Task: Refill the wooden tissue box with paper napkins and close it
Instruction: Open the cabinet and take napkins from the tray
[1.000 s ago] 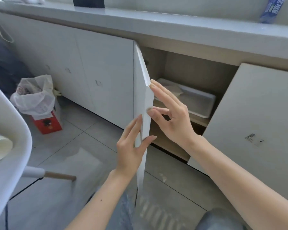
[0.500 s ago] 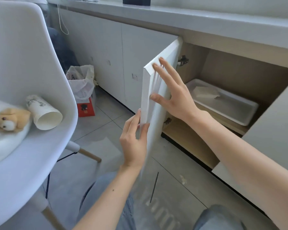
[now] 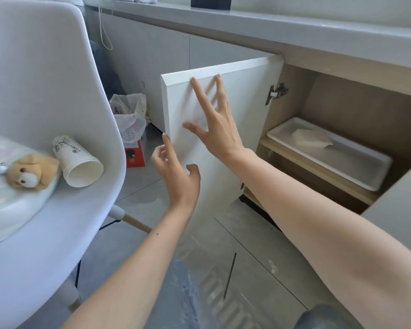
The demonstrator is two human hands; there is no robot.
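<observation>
A white cabinet door stands swung wide open to the left. My right hand lies flat against its inner face with fingers spread. My left hand hovers by the door's free edge, fingers apart, holding nothing. Inside the cabinet, a white tray rests on a wooden shelf, and a small stack of white paper napkins lies in it. No wooden tissue box is visible.
A white shell chair stands close on the left, carrying a tipped stack of paper cups, a plush dog and a pale cushion. A lined bin on a red box sits by the cabinets. A second open door is at the right.
The cabinet door has swung further open to the left. My left hand has let go of its edge, and my right hand now presses flat on its inner face.
</observation>
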